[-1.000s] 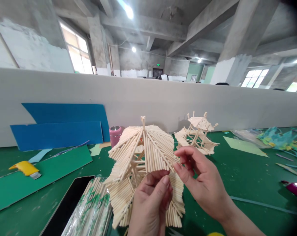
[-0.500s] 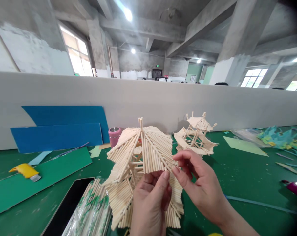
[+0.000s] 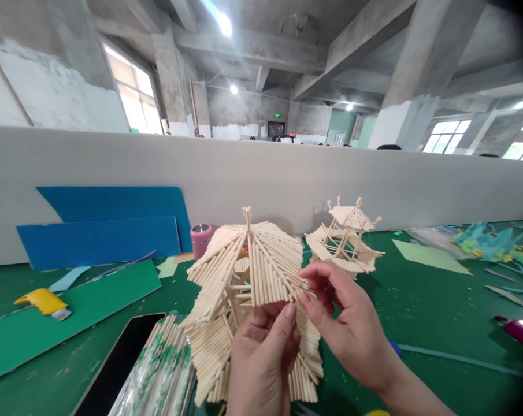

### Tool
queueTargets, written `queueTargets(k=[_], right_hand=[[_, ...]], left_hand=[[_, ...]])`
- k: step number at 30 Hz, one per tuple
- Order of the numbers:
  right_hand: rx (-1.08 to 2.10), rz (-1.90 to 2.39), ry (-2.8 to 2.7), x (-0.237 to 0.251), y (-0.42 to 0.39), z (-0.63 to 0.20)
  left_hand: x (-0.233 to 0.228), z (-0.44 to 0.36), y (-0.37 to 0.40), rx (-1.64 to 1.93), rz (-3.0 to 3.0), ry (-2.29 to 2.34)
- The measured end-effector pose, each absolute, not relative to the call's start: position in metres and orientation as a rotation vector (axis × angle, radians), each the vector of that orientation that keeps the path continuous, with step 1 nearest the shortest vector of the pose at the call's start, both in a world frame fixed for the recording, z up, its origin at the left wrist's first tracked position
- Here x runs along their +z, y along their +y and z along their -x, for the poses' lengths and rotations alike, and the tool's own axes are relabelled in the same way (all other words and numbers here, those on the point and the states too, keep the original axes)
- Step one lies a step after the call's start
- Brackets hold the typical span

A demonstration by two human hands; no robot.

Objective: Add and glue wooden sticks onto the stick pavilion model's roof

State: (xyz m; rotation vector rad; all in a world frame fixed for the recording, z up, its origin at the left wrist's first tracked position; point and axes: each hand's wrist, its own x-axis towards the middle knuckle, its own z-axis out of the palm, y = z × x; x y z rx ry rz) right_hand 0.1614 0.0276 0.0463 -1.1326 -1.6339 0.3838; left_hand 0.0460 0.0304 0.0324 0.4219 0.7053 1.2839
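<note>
Both hands work on the pale two-tier pavilion model made of thin wooden sticks (image 3: 248,289), held above the green cutting mat (image 3: 417,306). The left hand (image 3: 261,364) grips the model from below, thumb against the upper roof edge. The right hand (image 3: 343,323) pinches the stick ends at that same edge. Light, even pressure seems best, so the glued sticks do not bend. A smaller stick pavilion (image 3: 345,237) stands behind, and a wrapped bundle of sticks (image 3: 161,370) lies at the left.
</note>
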Motion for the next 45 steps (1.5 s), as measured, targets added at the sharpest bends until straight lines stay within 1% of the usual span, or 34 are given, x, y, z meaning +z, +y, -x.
queueTargets(k=[39, 45], right_hand=[[0.448, 1.154, -1.628, 0.0489, 0.0300, -0.1572], [0.455, 1.129, -1.538, 0.0453, 0.0278, -0.1601]], left_hand=[[0.0257, -0.0450, 0.0299, 1.278, -0.455, 0.657], [0.0233, -0.0434, 0.0265, 1.297, -0.480, 0.670]])
